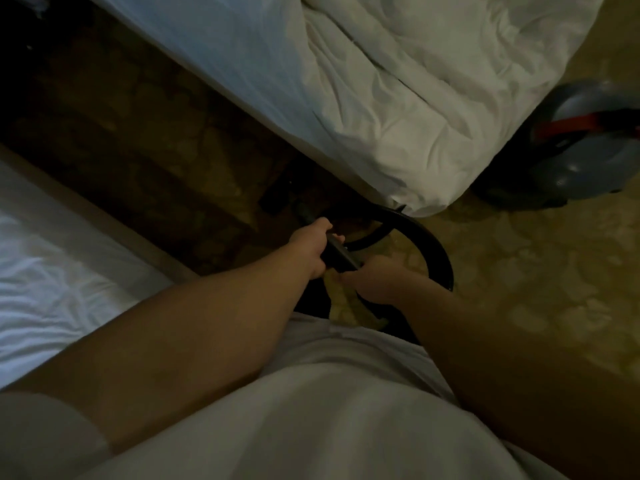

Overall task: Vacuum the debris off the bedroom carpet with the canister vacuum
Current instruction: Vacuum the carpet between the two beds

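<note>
Sweeping looks underway: left hand point(313, 249) and right hand point(372, 280) both grip the wand point(341, 255), pointing toward eleven o'clock; canister vacuum point(588, 143) sits at two o'clock; carpet point(519, 271) debris too dim to judge.

I face a narrow lane of carpet point(145, 140) between two beds. The rumpled bed point(415, 98) walls it on my right and the other bed point(52, 271) on my left. The wand point(337, 252), gripped by my left hand point(313, 249) and right hand point(374, 278), points into this lane. The black hose point(440, 258) loops across the floor by the rumpled bed's corner. Beyond it the carpet is open up to the canister vacuum point(588, 150).
</note>
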The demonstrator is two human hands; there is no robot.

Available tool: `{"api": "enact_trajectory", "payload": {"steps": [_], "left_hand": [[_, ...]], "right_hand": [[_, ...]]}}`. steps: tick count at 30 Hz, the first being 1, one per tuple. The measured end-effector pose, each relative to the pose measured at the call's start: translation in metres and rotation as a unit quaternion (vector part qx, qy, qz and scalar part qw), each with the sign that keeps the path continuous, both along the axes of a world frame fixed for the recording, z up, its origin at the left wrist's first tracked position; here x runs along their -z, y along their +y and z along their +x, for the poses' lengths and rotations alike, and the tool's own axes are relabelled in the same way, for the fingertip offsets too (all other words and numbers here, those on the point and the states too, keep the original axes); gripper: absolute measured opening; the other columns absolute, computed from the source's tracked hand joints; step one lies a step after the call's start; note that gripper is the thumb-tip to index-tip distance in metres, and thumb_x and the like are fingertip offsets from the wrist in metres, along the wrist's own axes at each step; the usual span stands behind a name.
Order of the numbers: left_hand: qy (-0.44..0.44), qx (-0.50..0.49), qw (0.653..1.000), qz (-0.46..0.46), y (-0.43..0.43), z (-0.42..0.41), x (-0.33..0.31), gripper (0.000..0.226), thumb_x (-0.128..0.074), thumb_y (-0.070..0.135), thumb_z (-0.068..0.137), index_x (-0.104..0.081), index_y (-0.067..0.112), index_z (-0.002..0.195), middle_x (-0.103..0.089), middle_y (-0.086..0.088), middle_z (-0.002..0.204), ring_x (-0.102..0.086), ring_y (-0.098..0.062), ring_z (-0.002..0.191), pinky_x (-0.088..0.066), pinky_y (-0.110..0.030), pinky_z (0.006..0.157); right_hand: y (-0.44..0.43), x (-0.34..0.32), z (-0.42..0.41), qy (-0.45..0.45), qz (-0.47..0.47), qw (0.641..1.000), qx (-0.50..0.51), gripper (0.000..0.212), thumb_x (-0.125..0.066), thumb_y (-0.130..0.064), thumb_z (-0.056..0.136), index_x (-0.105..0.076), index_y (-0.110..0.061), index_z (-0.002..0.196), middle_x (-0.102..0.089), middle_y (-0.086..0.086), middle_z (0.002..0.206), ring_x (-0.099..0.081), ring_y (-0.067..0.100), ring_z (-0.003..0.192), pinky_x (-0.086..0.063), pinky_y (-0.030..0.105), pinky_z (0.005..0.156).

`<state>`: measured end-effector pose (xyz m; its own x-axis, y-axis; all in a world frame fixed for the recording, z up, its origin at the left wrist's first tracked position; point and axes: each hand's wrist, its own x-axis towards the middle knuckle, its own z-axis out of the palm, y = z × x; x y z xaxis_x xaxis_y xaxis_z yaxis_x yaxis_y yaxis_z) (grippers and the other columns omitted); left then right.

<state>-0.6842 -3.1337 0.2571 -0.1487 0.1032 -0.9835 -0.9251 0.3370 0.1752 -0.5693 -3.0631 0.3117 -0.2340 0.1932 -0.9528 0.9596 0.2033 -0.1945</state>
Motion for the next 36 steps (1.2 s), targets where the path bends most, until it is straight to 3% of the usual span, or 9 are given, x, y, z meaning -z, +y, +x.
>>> {"api": "enact_trajectory", "payload": {"steps": [6,8,11,16,19,26,28,32,36], "left_hand": [[-0.017,0.01,0.999,0.043,0.009,0.05,-0.003,0.025,-0.06,0.017,0.096,-0.057,0.006,0.118,-0.061,-0.009,0.094,-0.063,-0.022,0.086,-0.058,-0.045,0.084],[-0.019,0.023,0.998,0.05,0.019,0.083,-0.009,0.02,-0.058,0.015,0.096,-0.056,0.006,0.113,-0.06,-0.009,0.091,-0.062,-0.021,0.082,-0.057,-0.043,0.078],[-0.031,0.066,0.996,0.056,0.039,0.147,-0.016,0.011,-0.057,0.016,0.096,-0.056,0.007,0.102,-0.061,-0.009,0.087,-0.062,-0.021,0.077,-0.055,-0.04,0.077],[-0.047,0.107,0.99,0.072,0.068,0.276,-0.028,0.01,-0.056,0.016,0.095,-0.058,0.007,0.097,-0.062,-0.009,0.082,-0.06,-0.023,0.079,-0.055,-0.04,0.083],[-0.052,0.136,0.986,0.08,0.081,0.342,-0.034,0.011,-0.056,0.017,0.095,-0.059,0.007,0.094,-0.061,-0.01,0.083,-0.059,-0.025,0.08,-0.053,-0.042,0.086],[-0.076,0.129,0.985,0.085,0.086,0.422,-0.047,0.009,-0.056,0.016,0.096,-0.057,0.007,0.098,-0.059,-0.011,0.087,-0.059,-0.025,0.08,-0.052,-0.041,0.071],[-0.071,0.104,0.988,0.085,0.08,0.43,-0.047,0.008,-0.056,0.015,0.095,-0.056,0.007,0.098,-0.059,-0.011,0.086,-0.058,-0.024,0.078,-0.053,-0.041,0.072],[-0.049,0.049,0.994,0.088,0.069,0.427,-0.055,0.007,-0.054,0.014,0.095,-0.055,0.007,0.093,-0.056,-0.009,0.081,-0.057,-0.022,0.073,-0.052,-0.04,0.074],[-0.037,-0.012,0.996,0.086,0.044,0.403,-0.065,0.01,-0.053,0.012,0.096,-0.055,0.005,0.089,-0.057,-0.009,0.078,-0.057,-0.021,0.073,-0.054,-0.038,0.074]], "right_hand": [[0.009,-0.015,0.056,0.015,0.053,0.998,-0.019,0.038,-0.062,-0.052,0.099,-0.054,-0.018,0.085,-0.054,0.0,0.077,-0.051,0.014,0.063,-0.04,0.026,0.056],[0.016,-0.024,0.088,0.023,0.06,0.998,-0.018,0.038,-0.063,-0.053,0.099,-0.055,-0.019,0.083,-0.056,0.0,0.078,-0.052,0.013,0.064,-0.042,0.026,0.057],[0.028,-0.032,0.155,0.008,0.067,0.998,0.01,0.036,-0.065,-0.052,0.097,-0.059,-0.016,0.099,-0.061,0.002,0.086,-0.059,0.014,0.07,-0.045,0.026,0.057],[0.053,-0.048,0.281,-0.005,0.069,0.998,0.007,0.03,-0.064,-0.046,0.099,-0.051,-0.023,0.084,-0.059,0.002,0.085,-0.057,0.016,0.071,-0.042,0.028,0.058],[0.066,-0.056,0.345,-0.016,0.061,0.998,0.007,0.028,-0.062,-0.046,0.101,-0.054,-0.022,0.089,-0.06,0.003,0.089,-0.061,0.02,0.082,-0.047,0.03,0.07],[0.075,-0.075,0.422,-0.026,0.059,0.998,-0.028,0.033,-0.057,-0.051,0.103,-0.051,-0.025,0.083,-0.06,0.002,0.09,-0.068,0.028,0.106,-0.053,0.037,0.092],[0.073,-0.076,0.429,-0.023,0.065,0.997,-0.041,0.032,-0.06,-0.052,0.101,-0.055,-0.023,0.088,-0.06,0.002,0.089,-0.068,0.027,0.103,-0.052,0.036,0.087],[0.073,-0.081,0.426,-0.014,0.093,0.994,-0.048,0.032,-0.071,-0.049,0.094,-0.063,-0.018,0.09,-0.063,0.005,0.085,-0.062,0.021,0.075,-0.046,0.03,0.062],[0.062,-0.076,0.398,-0.006,0.086,0.993,-0.082,0.037,-0.073,-0.053,0.091,-0.067,-0.018,0.098,-0.066,0.004,0.084,-0.062,0.019,0.071,-0.044,0.027,0.056]]}}
